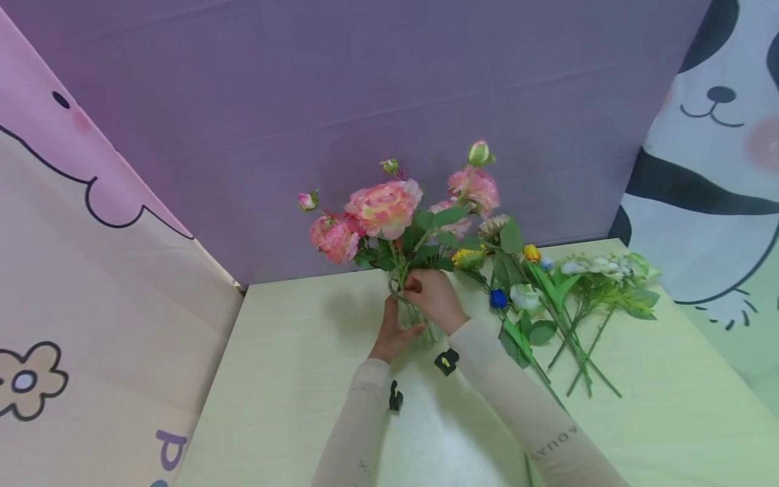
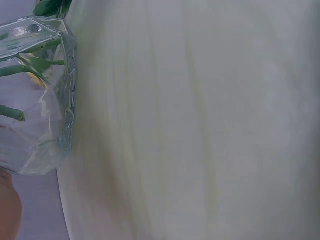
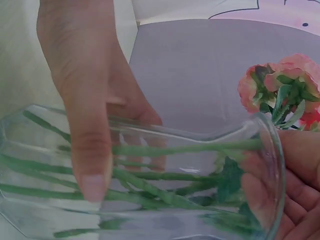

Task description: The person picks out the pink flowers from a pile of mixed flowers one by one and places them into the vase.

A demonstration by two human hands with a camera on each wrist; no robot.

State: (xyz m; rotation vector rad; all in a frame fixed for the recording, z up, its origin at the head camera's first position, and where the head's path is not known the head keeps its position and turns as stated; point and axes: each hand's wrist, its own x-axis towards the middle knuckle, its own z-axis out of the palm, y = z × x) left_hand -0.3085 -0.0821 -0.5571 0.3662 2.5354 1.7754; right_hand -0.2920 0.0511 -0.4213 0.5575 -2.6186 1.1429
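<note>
A clear glass vase (image 1: 411, 314) stands on the table, with pink artificial flowers (image 1: 385, 208) rising from its mouth. My left hand (image 1: 392, 336) grips the vase body; the right wrist view shows its thumb lying across the glass (image 3: 187, 134). At the rim, my right hand (image 1: 437, 299) has curled fingers and pinches at the flower stems, though the exact contact is partly hidden. Several green stems (image 3: 160, 196) are visible through the glass. Only the vase base (image 2: 67, 120) with cut stem ends and a bit of skin appear in the left wrist view.
Loose artificial flowers lie on the table at right: a blue bud (image 1: 498, 298), a white rose (image 1: 526, 298), an orange-yellow tulip (image 1: 532, 253) and white blossoms (image 1: 599, 267). A purple cloth (image 1: 365, 88) hangs behind the table (image 1: 292, 379). Printed panels flank both sides.
</note>
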